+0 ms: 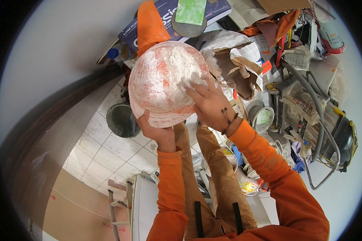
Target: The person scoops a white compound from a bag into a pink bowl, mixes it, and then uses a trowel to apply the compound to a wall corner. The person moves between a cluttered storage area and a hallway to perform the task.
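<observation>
A wide bowl (149,90), reddish under a streaky white coating, is held up in front of me. White powder (181,62) lies heaped inside it, toward the far right. At the near rim my left hand (159,130) grips the bowl, thumb over the edge and the other fingers hidden beneath. My right hand (209,102) reaches over the right side of the bowl. Its fingers are stretched toward the powder, and the fingertips are whitened and slightly blurred. A dark cord bracelet is on that wrist.
A dark bucket (123,120) stands on the tiled floor (104,150) to the left. Beyond the bowl are a torn paper sack (239,66) and a blue box (128,34). Tools, hoses and a metal-framed machine (330,132) crowd the right. A ladder (118,211) lies at lower left.
</observation>
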`<state>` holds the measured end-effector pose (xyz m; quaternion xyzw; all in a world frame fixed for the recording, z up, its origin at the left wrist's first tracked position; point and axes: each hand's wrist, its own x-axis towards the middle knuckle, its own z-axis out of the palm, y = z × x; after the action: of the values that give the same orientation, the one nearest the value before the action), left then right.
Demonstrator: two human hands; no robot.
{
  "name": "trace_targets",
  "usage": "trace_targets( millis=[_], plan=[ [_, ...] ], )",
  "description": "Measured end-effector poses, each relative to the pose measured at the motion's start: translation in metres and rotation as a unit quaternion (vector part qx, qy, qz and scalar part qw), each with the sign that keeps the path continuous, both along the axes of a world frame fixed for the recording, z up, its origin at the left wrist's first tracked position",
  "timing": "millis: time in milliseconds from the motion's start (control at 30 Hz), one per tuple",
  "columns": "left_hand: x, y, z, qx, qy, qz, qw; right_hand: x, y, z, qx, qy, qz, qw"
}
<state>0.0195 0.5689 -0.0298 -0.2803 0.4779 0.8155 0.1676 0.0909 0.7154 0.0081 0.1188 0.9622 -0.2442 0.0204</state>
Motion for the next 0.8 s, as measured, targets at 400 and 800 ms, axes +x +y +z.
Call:
trace_targets(
  millis=[400,800],
  plan=[
    [0.003,-0.002,0.007,0.017,-0.026,0.024,0.999,0.004,0.042,0.003,-0.169,0.161,-0.247,0.94],
    [0.018,-0.1,-0.008,0.045,-0.006,0.135,0.99,0.047,0.103,-0.09,-0.031,-0.016,-0.15,0.988]
  ],
)
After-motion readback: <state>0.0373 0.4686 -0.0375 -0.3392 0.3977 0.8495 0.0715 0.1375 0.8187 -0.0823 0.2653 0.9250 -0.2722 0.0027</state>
